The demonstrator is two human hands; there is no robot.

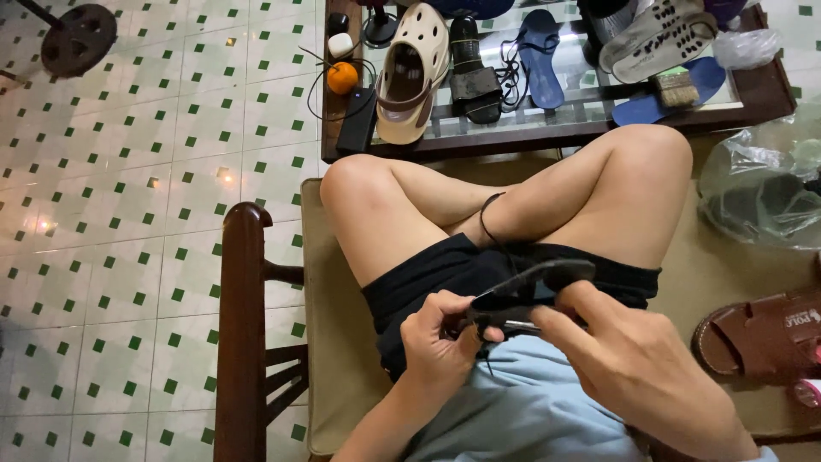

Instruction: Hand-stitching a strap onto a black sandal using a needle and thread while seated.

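Black, the shoe (534, 287) sits above the lap, gripped by the right hand (637, 364) while the left hand (440, 338) pinches its lace (489, 224) at the near end. Lacing seems underway; next comes a steady pull, shoe held firm.

Shoe part in my hands (530, 287): black, matt, rubbery.
Tabletop (590, 107): clear glossy glass, dark polished wood frame.
Clog (412, 73): cream plastic, smooth, matt.
Armrest (242, 325): dark varnished wood, glossy.
Floor (128, 214): shiny glazed tile.
Sandal (761, 334): brown, smooth, leather-like.
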